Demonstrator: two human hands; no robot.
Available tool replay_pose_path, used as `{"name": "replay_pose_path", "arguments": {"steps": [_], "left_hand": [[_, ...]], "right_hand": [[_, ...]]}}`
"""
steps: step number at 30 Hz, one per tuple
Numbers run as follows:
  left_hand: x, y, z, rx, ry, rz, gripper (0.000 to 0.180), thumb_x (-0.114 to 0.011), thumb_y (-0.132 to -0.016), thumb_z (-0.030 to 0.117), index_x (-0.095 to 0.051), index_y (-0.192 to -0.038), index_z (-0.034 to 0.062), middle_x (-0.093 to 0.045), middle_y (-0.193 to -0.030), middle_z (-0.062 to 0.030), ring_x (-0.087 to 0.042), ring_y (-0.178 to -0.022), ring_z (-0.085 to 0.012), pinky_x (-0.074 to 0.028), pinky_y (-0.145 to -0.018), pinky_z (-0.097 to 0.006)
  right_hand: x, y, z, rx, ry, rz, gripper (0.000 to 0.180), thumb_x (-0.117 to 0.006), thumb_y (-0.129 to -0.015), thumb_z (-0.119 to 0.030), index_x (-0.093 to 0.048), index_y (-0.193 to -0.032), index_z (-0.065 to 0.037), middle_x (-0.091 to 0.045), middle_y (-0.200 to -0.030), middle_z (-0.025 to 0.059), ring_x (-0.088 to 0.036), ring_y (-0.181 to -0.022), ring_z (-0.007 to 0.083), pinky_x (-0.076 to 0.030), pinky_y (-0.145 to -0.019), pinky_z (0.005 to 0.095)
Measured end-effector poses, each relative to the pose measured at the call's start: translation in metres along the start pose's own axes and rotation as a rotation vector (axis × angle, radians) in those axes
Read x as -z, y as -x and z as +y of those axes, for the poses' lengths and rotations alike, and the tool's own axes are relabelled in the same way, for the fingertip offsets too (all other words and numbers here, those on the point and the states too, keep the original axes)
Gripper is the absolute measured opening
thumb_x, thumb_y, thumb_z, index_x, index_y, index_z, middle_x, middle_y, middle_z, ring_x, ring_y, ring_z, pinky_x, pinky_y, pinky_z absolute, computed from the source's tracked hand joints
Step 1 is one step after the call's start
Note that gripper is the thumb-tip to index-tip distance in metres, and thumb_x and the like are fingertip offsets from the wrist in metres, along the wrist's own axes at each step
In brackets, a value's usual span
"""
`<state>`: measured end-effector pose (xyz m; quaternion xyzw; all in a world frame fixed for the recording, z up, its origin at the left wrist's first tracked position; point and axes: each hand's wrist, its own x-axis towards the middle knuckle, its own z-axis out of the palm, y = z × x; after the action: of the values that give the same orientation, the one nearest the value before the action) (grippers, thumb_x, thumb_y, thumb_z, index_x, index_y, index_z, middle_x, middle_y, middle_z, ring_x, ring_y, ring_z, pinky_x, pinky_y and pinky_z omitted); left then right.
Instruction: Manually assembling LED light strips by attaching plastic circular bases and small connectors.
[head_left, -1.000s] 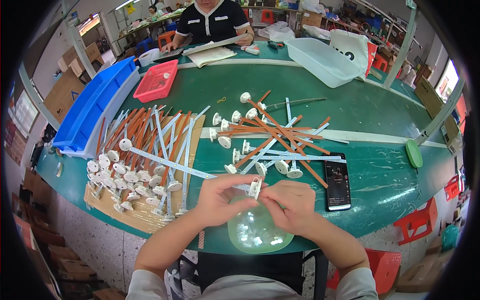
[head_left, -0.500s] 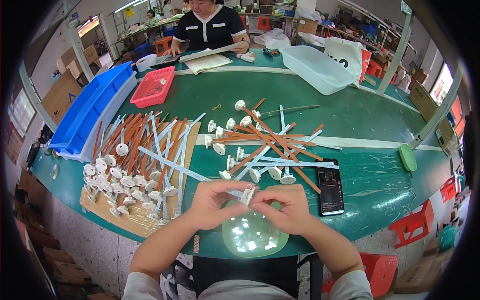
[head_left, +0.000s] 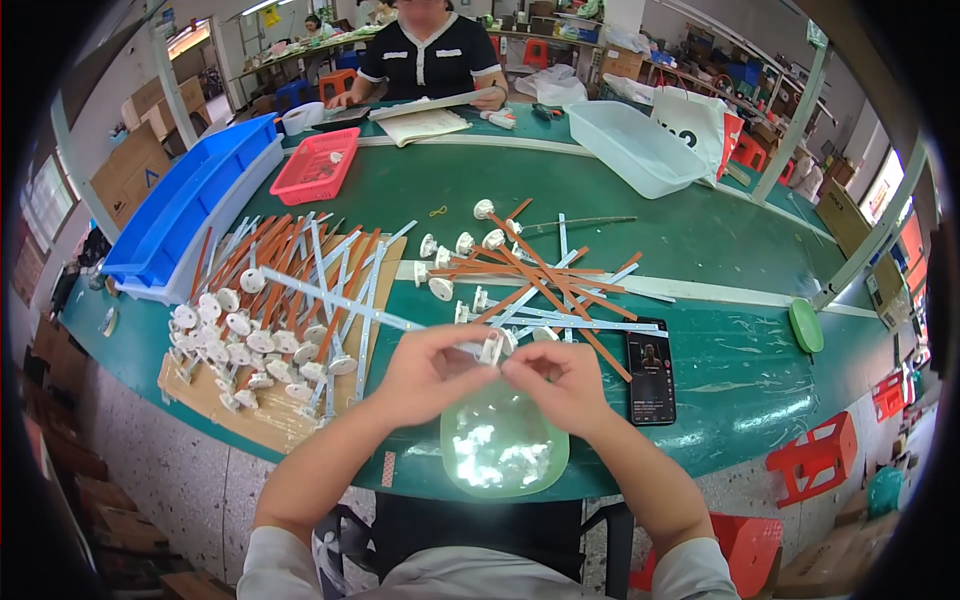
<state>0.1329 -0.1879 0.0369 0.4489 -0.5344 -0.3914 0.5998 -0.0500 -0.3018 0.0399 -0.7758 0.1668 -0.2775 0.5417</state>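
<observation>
My left hand (head_left: 436, 374) pinches a small white fitting (head_left: 491, 348) between thumb and fingers. From it a light-blue strip (head_left: 345, 303) runs out to the upper left, above the pile of similar pieces. Beside the fitting, my right hand (head_left: 556, 378) has thumb and fingertips pressed together; what they hold, if anything, is too small to make out. Below both hands lies a pale green bowl (head_left: 505, 480) with shiny contents. Beyond them, orange-brown and light-blue strips (head_left: 560, 287) with round white ends lie crossed on the green table (head_left: 740, 250).
Left, a heap of strips with white ends (head_left: 238, 350) covers a cardboard sheet (head_left: 272, 425). A phone (head_left: 652, 380) lies right of the hands. Farther off are a blue bin (head_left: 190, 205), a pink basket (head_left: 312, 168), a clear tub (head_left: 640, 150) and a seated person (head_left: 432, 60).
Both hands have shifted slightly away from me, with the white fitting still in my left hand. The light-blue strip's far end has moved up and left. The whole view has shifted a little.
</observation>
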Motion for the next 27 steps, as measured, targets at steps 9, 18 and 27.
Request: {"name": "replay_pose_path", "arguments": {"steps": [9,18,27], "left_hand": [[0.101,0.023,0.087,0.498,-1.0,-0.147,0.035,-0.074,-0.082,0.03,-0.069,-0.105,0.0044,-0.071,-0.087,-0.0115,-0.071,-0.075,-0.0203,-0.056,-0.068,-0.031],[0.124,0.074,0.116,0.535,-1.645,-0.042,0.033,-0.072,-0.083,0.03,-0.067,-0.108,0.0087,-0.069,-0.08,-0.0187,-0.069,-0.077,-0.0375,-0.054,-0.075,-0.047],[0.102,0.077,0.107,0.501,-1.967,-0.053,0.036,-0.069,-0.082,0.031,-0.062,-0.11,0.0097,-0.066,-0.075,-0.0144,-0.069,-0.073,-0.0349,-0.055,-0.062,-0.048]], "right_hand": [[0.006,-0.012,0.014,0.009,0.025,0.098,0.009,-0.071,-0.091,-0.009,-0.071,-0.09,0.0,-0.069,-0.076,0.0019,-0.064,-0.068,0.0057,-0.05,-0.061,0.0209],[-0.007,-0.005,0.0,0.296,0.238,0.156,0.01,-0.073,-0.085,-0.01,-0.072,-0.084,0.0,-0.071,-0.072,0.0074,-0.067,-0.061,0.0121,-0.053,-0.06,0.024],[-0.01,-0.002,0.004,0.403,0.365,0.108,0.008,-0.075,-0.083,-0.007,-0.072,-0.082,0.0,-0.069,-0.069,0.0079,-0.066,-0.06,0.0137,-0.052,-0.059,0.0254]]}}
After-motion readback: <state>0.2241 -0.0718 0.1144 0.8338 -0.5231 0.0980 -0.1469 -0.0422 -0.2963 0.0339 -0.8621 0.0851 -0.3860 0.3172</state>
